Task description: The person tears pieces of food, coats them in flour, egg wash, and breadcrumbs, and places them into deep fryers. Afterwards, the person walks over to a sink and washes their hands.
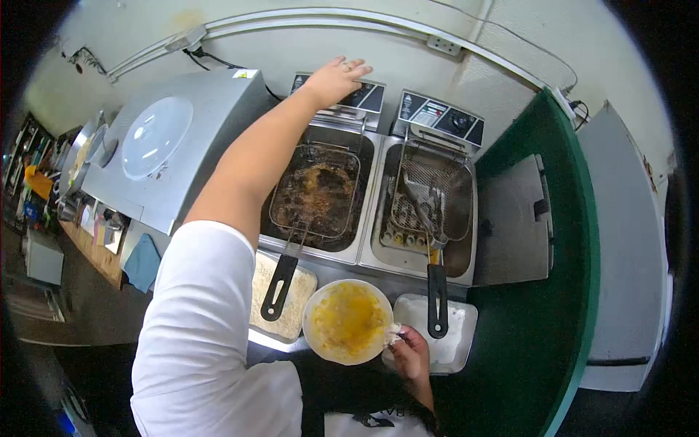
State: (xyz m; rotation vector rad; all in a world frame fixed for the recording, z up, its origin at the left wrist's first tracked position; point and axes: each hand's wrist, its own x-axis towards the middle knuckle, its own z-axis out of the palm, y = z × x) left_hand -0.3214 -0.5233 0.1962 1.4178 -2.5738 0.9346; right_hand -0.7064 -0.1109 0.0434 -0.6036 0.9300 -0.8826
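Note:
My left hand [338, 82] reaches to the control panel [371, 96] of the left deep fryer. Its fingers are stretched out over the panel, and the palm side is hidden. Below that arm, a fryer basket [315, 191] sits in dark, bubbling oil. My right hand [411, 355] is closed at the right rim of a white bowl [309, 336] of yellow beaten egg. Its fingertips pinch something whitish and lumpy, which I cannot make out. Right of the bowl lies a metal tray of white powder [445, 346]; to its left is a tray of pale crumbs [295, 302].
The right fryer [470, 255] holds a basket [437, 191] with tongs [419, 204] in it. Both basket handles jut over the counter. A metal lid [513, 226] leans on the green partition [571, 218]. A grey metal cabinet [218, 124] stands left.

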